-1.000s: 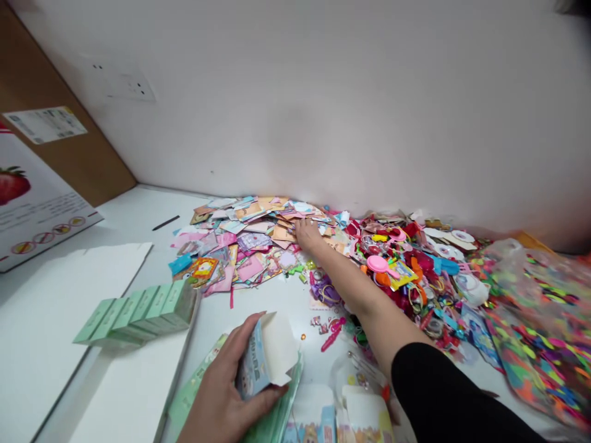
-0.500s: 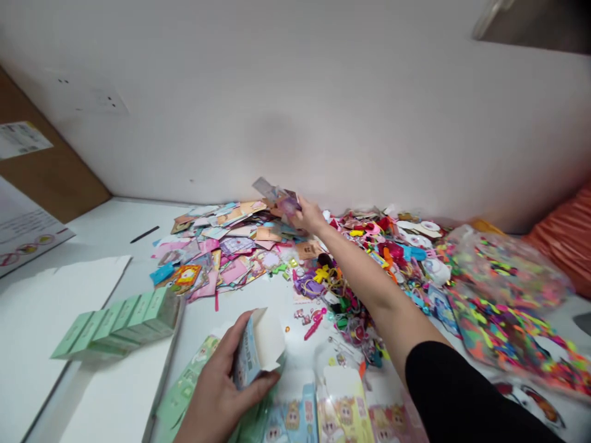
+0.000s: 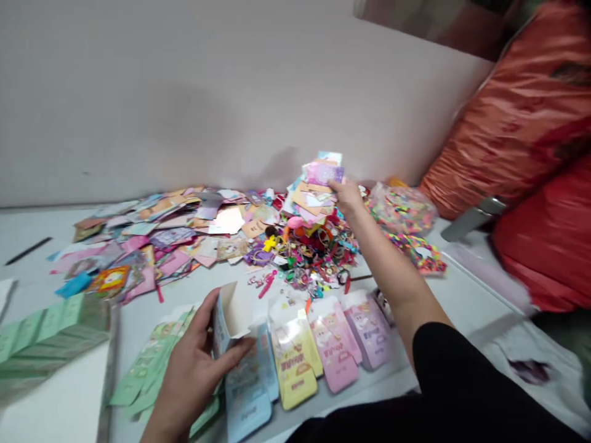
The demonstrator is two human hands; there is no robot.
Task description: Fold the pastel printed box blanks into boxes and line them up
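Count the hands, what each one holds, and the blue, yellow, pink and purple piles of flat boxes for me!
Hands, left and right: 2
Open box in the left: 1
Bunch of cards in the right: 1
Flat-box piles, blue, yellow, pink, purple: 4
Total: 8

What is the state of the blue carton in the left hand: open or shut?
Open: the blue carton in the left hand shows its white inside through the uncovered mouth.

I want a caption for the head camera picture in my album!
The left hand holds an open blue box; the right hand holds colourful cards by a trinket heap.
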